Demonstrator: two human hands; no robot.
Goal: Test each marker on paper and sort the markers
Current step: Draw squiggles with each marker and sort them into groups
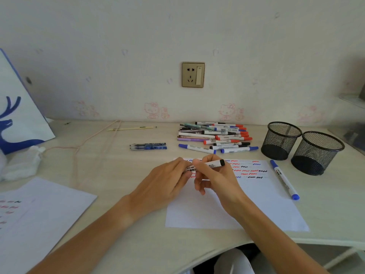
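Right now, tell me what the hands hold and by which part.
Both hands hold one black-capped marker: the left hand grips its barrel end, the right hand the barrel near the cap.

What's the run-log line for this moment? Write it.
hands: both hands grip black-capped marker | over: test paper | pile: unsorted | cups: look empty

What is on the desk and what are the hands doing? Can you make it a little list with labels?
hands: left hand and right hand both hold one black-capped marker
paper: test sheet with red, blue and black squiggles
pile: unsorted markers behind the sheet
loose: blue marker on the sheet's right edge
cups: two mesh cups at right, nothing seen inside
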